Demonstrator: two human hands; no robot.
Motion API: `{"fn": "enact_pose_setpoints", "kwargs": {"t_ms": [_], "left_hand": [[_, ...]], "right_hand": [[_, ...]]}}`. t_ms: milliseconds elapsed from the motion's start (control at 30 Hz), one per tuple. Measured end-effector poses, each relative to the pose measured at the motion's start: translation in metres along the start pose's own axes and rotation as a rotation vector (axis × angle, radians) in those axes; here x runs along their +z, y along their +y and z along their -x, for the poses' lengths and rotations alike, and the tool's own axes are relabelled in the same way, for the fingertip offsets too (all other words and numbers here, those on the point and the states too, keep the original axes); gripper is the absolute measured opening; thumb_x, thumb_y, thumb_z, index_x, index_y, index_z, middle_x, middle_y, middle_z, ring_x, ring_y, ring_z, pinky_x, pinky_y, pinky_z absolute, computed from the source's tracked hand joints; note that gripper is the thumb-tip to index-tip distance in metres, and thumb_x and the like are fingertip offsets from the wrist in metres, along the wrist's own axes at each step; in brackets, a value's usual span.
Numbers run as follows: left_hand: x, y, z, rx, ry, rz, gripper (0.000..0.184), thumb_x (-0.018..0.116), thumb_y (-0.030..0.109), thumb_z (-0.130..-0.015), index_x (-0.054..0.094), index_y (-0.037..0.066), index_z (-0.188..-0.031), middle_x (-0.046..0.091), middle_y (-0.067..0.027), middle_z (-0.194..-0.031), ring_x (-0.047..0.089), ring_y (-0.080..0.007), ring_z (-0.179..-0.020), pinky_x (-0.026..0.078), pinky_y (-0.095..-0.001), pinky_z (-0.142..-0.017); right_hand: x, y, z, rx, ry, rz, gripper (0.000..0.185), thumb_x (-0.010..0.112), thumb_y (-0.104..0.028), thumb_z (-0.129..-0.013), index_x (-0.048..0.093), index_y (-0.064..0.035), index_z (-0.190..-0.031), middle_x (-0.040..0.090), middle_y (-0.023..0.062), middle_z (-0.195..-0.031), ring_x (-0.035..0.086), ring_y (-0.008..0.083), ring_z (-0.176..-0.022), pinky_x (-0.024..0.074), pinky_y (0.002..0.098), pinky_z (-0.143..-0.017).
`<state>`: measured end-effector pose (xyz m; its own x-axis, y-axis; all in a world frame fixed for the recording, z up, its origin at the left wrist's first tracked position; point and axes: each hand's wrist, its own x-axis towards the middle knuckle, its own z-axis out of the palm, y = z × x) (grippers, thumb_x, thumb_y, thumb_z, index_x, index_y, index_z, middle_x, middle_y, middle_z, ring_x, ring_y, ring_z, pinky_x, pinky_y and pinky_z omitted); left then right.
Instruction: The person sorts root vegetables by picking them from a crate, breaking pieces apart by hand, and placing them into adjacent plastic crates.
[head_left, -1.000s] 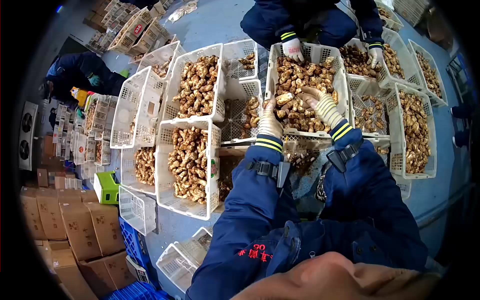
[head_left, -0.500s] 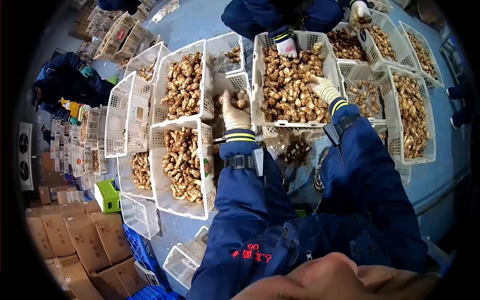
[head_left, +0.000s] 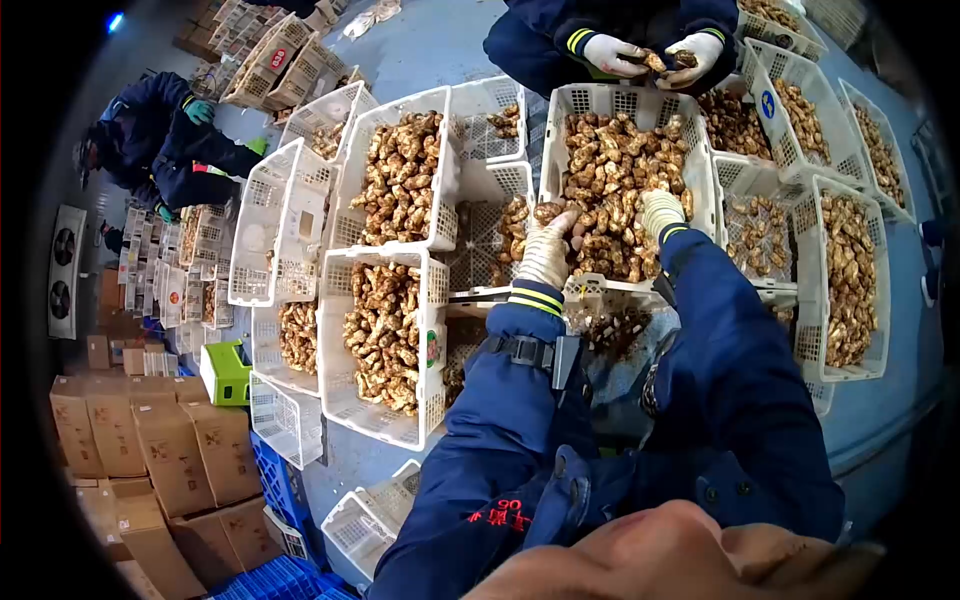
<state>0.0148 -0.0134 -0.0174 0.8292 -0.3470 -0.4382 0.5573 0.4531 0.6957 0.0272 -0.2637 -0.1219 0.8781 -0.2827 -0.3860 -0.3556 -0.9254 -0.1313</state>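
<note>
My left hand (head_left: 545,252), in a pale glove, is at the left wall of the central white crate (head_left: 549,130). Its fingers are closed round a knobbly brown mushroom (head_left: 548,212). Inside that crate, my right hand (head_left: 662,212) reaches into the heaped mushrooms (head_left: 615,170) near the right wall; its fingertips are hidden among them. Left of the central crate, a smaller crate (head_left: 475,262) holds a few mushrooms (head_left: 512,230) along its right side.
Across from me, a co-worker's gloved hands (head_left: 645,58) hold mushrooms. Full crates stand left (head_left: 345,215) and right (head_left: 880,340). Another person (head_left: 165,140) bends over crates at far left. Cardboard boxes (head_left: 165,450) and a green stool (head_left: 226,375) sit lower left.
My left hand has moved from over the smaller crate to the central crate's left wall. The co-worker's hand has left the central crate, and both their hands are now together above its far edge.
</note>
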Motion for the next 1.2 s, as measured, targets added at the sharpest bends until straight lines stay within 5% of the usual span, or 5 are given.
{"fn": "enact_pose_setpoints", "kwargs": {"t_ms": [200,400,567,867,1200], "left_hand": [[-0.001,0.0,0.007,-0.063,-0.074,-0.038,0.02,0.063,0.013,-0.089,0.056,0.009,-0.107,0.063,-0.0057,-0.096,0.064,-0.0203,-0.092,0.058,-0.0372,-0.078],[0.003,0.01,0.013,-0.134,-0.169,0.063,0.021,0.063,0.014,-0.089,0.058,0.005,-0.107,0.065,-0.0089,-0.1,0.066,-0.0223,-0.091,0.059,-0.0364,-0.078],[-0.011,0.026,0.018,0.043,-0.16,0.139,0.019,0.061,0.011,-0.091,0.06,0.001,-0.106,0.066,-0.0111,-0.097,0.068,-0.022,-0.089,0.06,-0.0327,-0.078],[-0.051,0.03,0.002,0.101,-0.049,0.222,0.011,0.062,0.005,-0.087,0.063,0.01,-0.097,0.065,-0.0026,-0.092,0.063,-0.0172,-0.081,0.055,-0.0348,-0.082],[-0.044,0.042,0.013,0.017,-0.071,0.441,0.009,0.066,0.01,-0.084,0.063,0.004,-0.09,0.066,-0.007,-0.088,0.065,-0.0209,-0.083,0.056,-0.036,-0.08]], "right_hand": [[-0.048,-0.002,0.014,-0.41,-0.052,-1.06,0.064,0.07,-0.043,-0.083,0.053,-0.001,-0.129,0.06,0.0119,-0.123,0.054,0.0186,-0.113,0.0406,0.0322,-0.097],[-0.108,-0.063,0.083,-0.808,-0.164,-0.868,0.056,0.063,-0.041,-0.089,0.052,-0.0076,-0.132,0.06,0.0082,-0.124,0.052,0.0176,-0.117,0.0391,0.0326,-0.1],[-0.053,-0.063,0.027,-0.528,-0.233,-1.591,0.043,0.063,-0.027,-0.09,0.056,-0.0048,-0.126,0.064,0.005,-0.117,0.061,0.0214,-0.107,0.0484,0.0353,-0.091],[0.033,-0.107,0.005,-0.239,0.119,-0.065,0.043,0.065,-0.029,-0.082,0.057,-0.0075,-0.119,0.066,0.0154,-0.109,0.062,0.0349,-0.102,0.0495,0.0436,-0.089],[-0.052,-0.095,0.057,-0.443,-0.669,-1.789,0.036,0.057,-0.02,-0.092,0.053,-0.0033,-0.124,0.063,0.0105,-0.111,0.062,0.025,-0.098,0.0507,0.0414,-0.086]]}}
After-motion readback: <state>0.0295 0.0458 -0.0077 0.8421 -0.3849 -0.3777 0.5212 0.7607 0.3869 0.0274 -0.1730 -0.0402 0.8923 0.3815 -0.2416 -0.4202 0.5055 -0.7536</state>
